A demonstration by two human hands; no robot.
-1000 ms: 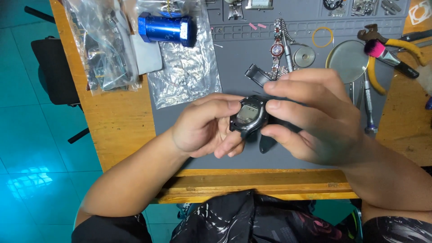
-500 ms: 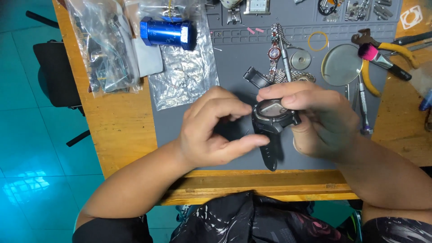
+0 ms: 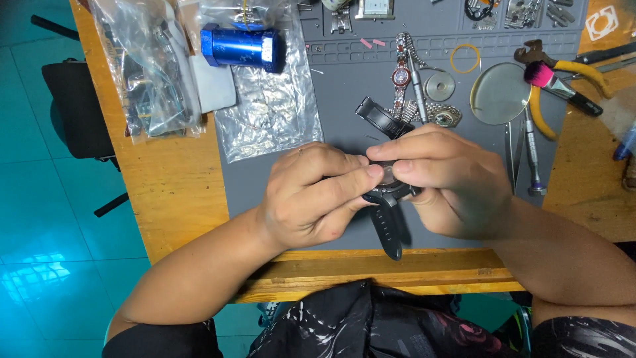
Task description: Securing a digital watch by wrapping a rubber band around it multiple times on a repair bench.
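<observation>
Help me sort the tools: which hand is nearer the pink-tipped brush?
Right. The right hand holds the black watch just below-left of the brush; the left hand sits farther left.

The watch (image 3: 386, 199) is black, strap and all. The mat (image 3: 344, 86) is plain grey on an orange-brown wooden table (image 3: 179, 192). The cylinder (image 3: 240, 46) is bright blue, the brush (image 3: 542, 75) has pink bristles (black handle), and the floor (image 3: 40, 199) is teal.

Two bare forearms in short black sleeves.
Left hand (image 3: 301, 199) and right hand (image 3: 450, 182) wear no gloves, rings or wristwear; dark patterned garment at 6 o'clock.
</observation>
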